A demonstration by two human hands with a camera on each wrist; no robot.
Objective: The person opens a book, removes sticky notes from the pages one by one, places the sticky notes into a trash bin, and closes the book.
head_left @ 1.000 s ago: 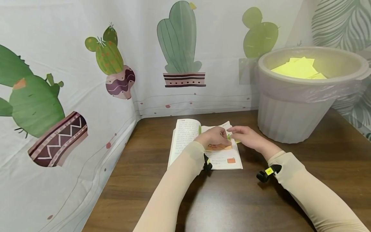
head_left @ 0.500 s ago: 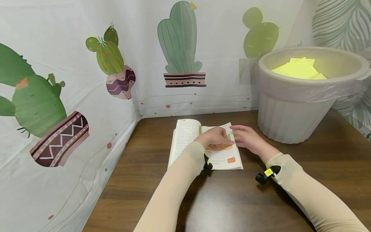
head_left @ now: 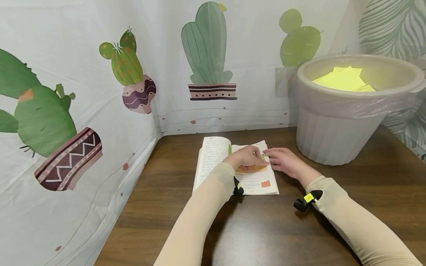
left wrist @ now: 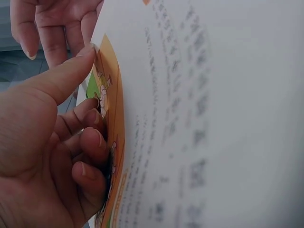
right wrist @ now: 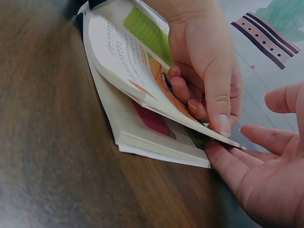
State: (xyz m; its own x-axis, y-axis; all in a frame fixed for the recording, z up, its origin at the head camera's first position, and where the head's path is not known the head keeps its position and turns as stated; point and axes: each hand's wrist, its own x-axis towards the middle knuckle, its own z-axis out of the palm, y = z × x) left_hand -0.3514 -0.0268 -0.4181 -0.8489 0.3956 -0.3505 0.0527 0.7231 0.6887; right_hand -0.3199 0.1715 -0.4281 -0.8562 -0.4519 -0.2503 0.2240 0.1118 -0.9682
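Note:
An open book (head_left: 213, 157) with printed text and coloured pictures lies on the table. My left hand (head_left: 247, 156) rests over its right-hand page, fingers loosely bent against the paper, thumb pressing at the outer edge. In the right wrist view, a stack of pages (right wrist: 123, 83) is lifted at that edge, and a pink patch (right wrist: 152, 121) shows in the gap beneath. My right hand (head_left: 287, 162) is at the book's right edge; its fingertips reach the gap under the lifted pages, with the thumb held apart. The left wrist view shows the printed page (left wrist: 228, 109) close up.
A grey bin (head_left: 332, 129) with a plastic liner stands at the back right, with yellow paper sheets (head_left: 346, 79) inside. The brown wooden table (head_left: 159, 214) extends around the book. White cactus-patterned fabric (head_left: 256, 114) hangs behind and to the left.
The green page seen under the lifted pages beside the right hand is no longer visible there. My right hand has shifted slightly at the book's edge; the left has barely moved.

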